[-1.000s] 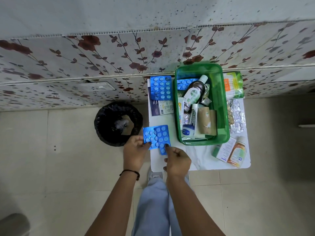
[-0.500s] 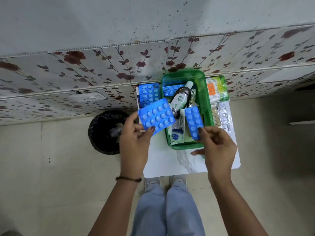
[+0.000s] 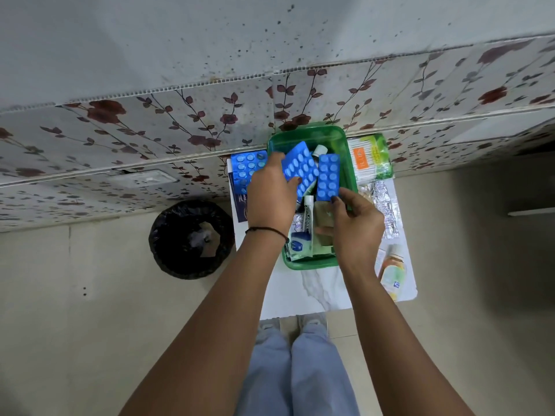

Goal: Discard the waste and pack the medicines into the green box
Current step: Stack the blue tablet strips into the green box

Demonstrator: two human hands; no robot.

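Note:
The green box [image 3: 345,142] stands on a small white table [image 3: 312,292] against the wall. My left hand [image 3: 271,193] grips a wide blue blister strip [image 3: 300,168], tilted over the box. My right hand [image 3: 356,214] pinches the lower end of a narrow blue blister strip [image 3: 328,178] over the box's right half. Inside the box lie a white ointment tube [image 3: 307,219], a bottle with a white cap [image 3: 319,150] and brown packets, partly hidden by my hands. Another blue blister strip [image 3: 246,168] lies on the table left of the box.
A black-lined waste bin [image 3: 192,238] stands on the floor left of the table. Right of the box lie a cotton-bud pack [image 3: 371,157], foil strips [image 3: 386,205] and an orange bottle [image 3: 392,271]. The flowered wall runs right behind the table.
Both hands have carried the two blue blister strips up from the table's front edge and over the green box. The wide strip is now above the box's rear left part.

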